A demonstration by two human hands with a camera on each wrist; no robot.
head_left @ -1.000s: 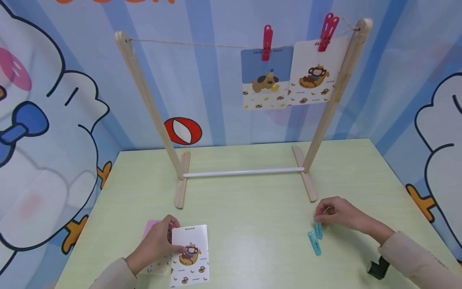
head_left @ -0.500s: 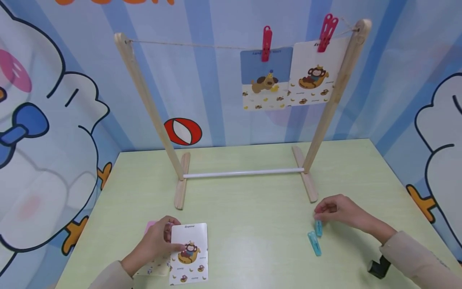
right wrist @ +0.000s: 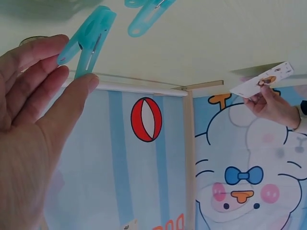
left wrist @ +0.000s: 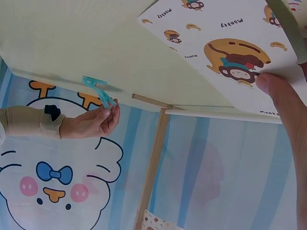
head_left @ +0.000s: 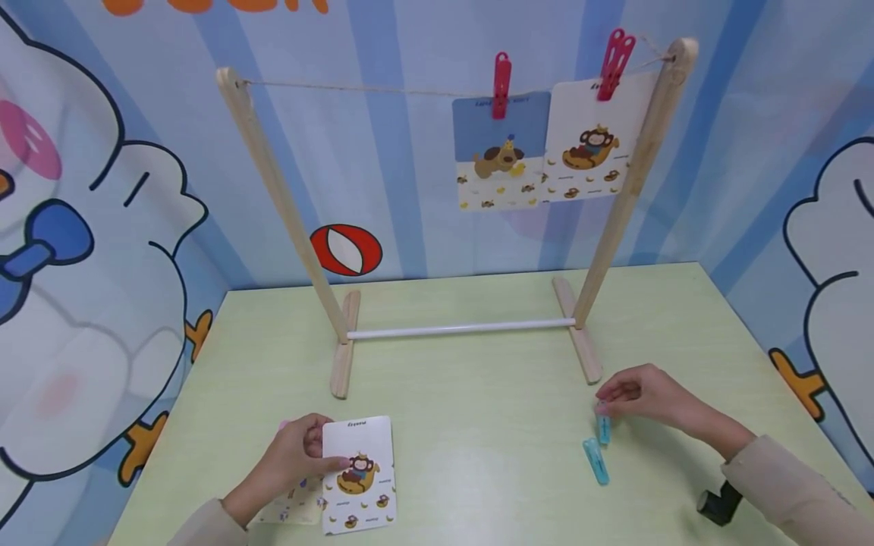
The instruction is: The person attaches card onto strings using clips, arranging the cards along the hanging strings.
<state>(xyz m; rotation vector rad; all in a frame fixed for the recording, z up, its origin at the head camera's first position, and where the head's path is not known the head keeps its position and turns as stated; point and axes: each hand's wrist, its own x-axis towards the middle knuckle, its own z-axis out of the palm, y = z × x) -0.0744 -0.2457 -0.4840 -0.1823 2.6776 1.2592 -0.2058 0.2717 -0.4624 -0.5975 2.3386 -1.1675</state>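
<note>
My left hand [head_left: 293, 462] holds a white card printed with a monkey on a banana [head_left: 369, 440], thumb on the printed face and fingers behind. In the left wrist view the thumb [left wrist: 276, 88] presses beside the monkey picture. Under that hand lies another card with a pale yellow lower part [head_left: 293, 506], mostly covered. My right hand [head_left: 652, 398] pinches the handle ends of a teal clothespin [right wrist: 93, 40] between thumb and fingertips. A second teal clothespin [head_left: 595, 461] lies on the table just nearer to me.
A wooden stand [head_left: 283, 205] with a string [head_left: 369, 89] rises at the back. Red clothespins [head_left: 501, 85] hold a dog card [head_left: 501, 152] and a monkey card [head_left: 594, 144] at its right side. A black object [head_left: 718, 504] sits by the right sleeve.
The left hand has raised the monkey card a little and tipped it slightly. My right hand stays nearly in place, fingers on the same clothespin.
</note>
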